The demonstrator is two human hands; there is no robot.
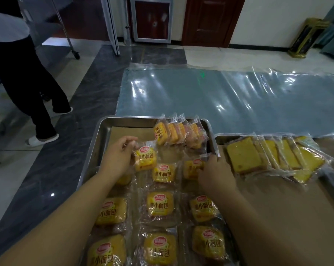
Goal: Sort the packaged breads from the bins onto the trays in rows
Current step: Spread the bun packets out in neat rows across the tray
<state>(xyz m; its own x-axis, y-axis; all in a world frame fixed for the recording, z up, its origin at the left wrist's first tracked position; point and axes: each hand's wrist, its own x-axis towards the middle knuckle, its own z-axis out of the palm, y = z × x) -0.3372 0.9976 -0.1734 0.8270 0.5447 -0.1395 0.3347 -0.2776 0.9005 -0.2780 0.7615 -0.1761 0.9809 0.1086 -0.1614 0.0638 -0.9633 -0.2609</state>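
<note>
Pinching the wrapper corner of a small bread packet (pixel 145 159), the left hand (pixel 117 158) holds it mid-tray in the steel tray (pixel 97 150). The right hand (pixel 217 175) grasps a second bread packet (pixel 192 168) near the tray's right rim, just beyond the rows of packets (pixel 160 206).

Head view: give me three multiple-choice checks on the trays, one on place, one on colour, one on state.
1. Where in the left rectangular steel tray do the on-edge yellow bread packets stand? A near-left corner B far-right corner C centre
2. Logo colour on the flat clear-wrapped small-bread packets? A blue B red C green
3. The left hand is: A flat on paper B gripping a yellow packet C off the tray
Answers: B, they lean by the far right rim; B, red ovals show; B, fingers curl round its wrapper.
</note>
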